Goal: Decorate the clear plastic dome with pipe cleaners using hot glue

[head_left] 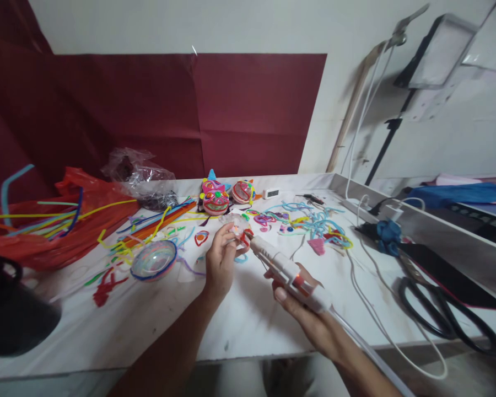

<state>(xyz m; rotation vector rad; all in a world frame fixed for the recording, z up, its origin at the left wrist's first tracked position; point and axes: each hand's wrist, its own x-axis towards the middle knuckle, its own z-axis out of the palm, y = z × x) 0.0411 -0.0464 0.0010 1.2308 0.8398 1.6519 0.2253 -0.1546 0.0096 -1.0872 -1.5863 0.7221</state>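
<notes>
My right hand (301,295) is wrapped round a white hot glue gun (275,262) with an orange light on its body and a long glue stick running out behind. Its nozzle points left, at a small red pipe-cleaner piece (247,237) that my left hand (221,253) pinches. Whether the nozzle touches the piece I cannot tell. Behind the left fingers lies a crumpled clear plastic piece (233,220). To the left of this hand are a clear bowl (155,259) edged with coloured pipe cleaner and a small red and white eye-shaped piece (201,237).
Two colourful decorated heads (215,196) stand at the back beside a small white digital display (271,193). Loose blue pipe cleaners (314,218) lie right of centre. Black-handled scissors (442,309), cables and a black mug (16,309) flank the work area. A red bag (86,193) lies left.
</notes>
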